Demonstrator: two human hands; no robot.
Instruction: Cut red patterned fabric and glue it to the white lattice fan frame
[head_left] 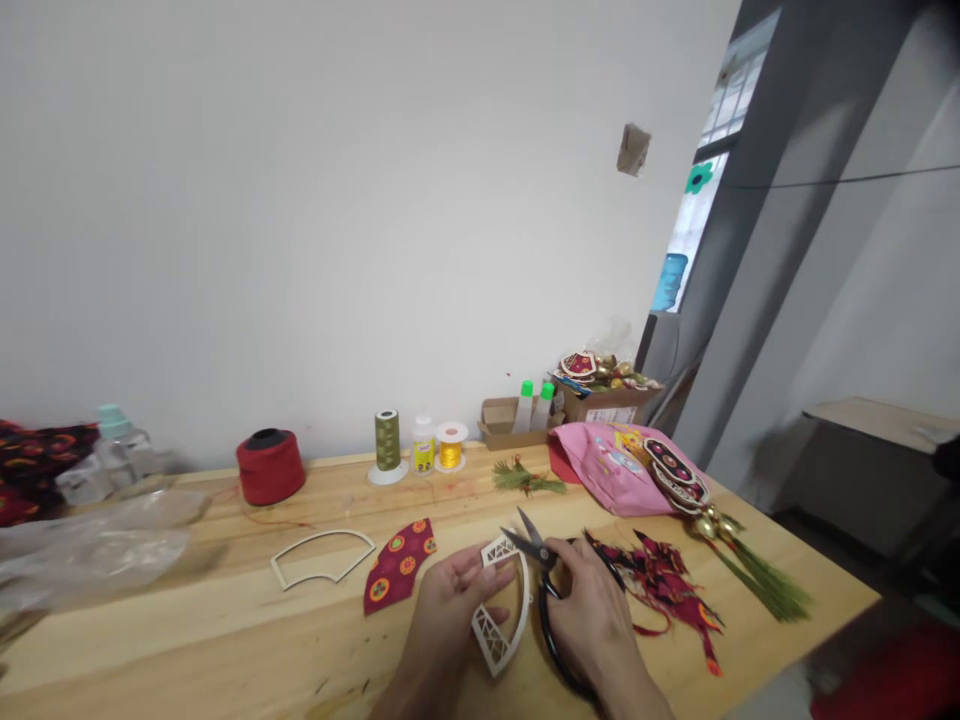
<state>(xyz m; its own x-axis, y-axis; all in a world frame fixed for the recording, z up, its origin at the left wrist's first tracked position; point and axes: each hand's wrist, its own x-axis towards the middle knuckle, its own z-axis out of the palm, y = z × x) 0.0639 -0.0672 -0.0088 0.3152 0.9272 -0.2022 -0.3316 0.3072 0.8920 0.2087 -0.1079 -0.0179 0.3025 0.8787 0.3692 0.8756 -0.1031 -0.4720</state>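
The left hand [450,598] pinched the white lattice frame [501,612] near the worktop's [225,640] near edge, fingers closed on its far end. The frame's curved long axis ran near to far. Just right of it, the right hand [592,612] gripped the scissors [535,547], blades slightly parted and pointing far-left over the frame's top. Labels on the small bottle [424,447] and cardboard box [606,405] were unreadable.
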